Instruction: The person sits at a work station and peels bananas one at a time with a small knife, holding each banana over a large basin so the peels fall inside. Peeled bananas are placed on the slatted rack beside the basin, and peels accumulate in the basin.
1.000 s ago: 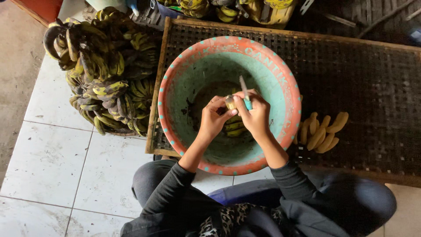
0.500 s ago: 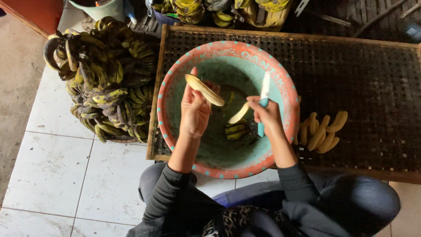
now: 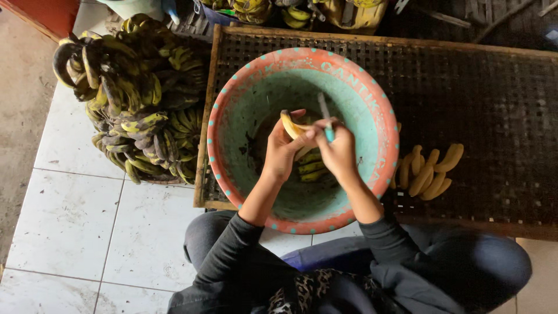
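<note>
Dark woven mesh rack with wooden frame fills upper right of frame; bare mesh open right of basin. White tiled floor lower left, open. Heap of blackened yellow banana bunches upper left, touching rack edge. Round teal plastic basin with orange rim centre, overhanging rack's near edge. Peeled bananas on mesh, just right of basin. Left hand grasps yellow banana over basin. Right hand clenched on teal-handled knife, touching banana.
</note>
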